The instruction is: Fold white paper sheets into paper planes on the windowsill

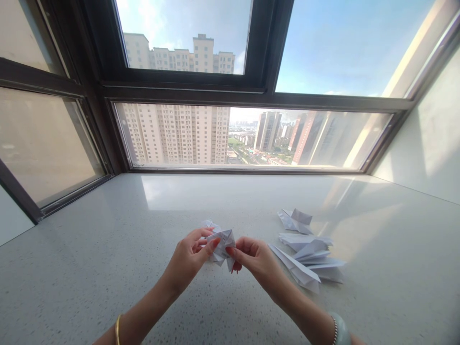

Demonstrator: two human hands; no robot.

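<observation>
A small folded white paper piece [222,243] hangs just above the pale speckled sill [108,258], pinched from both sides. My left hand [190,261] grips its left side with thumb and fingers. My right hand [253,258] holds its right lower edge with the fingertips. A gold bangle [117,329] circles my left wrist and a pale bracelet [340,330] my right wrist.
To the right lie several folded white paper shapes [309,261], with one more folded paper [296,220] farther back. A dark-framed window [251,96] runs along the back and left, looking onto tall buildings. A white wall [431,139] closes the right side.
</observation>
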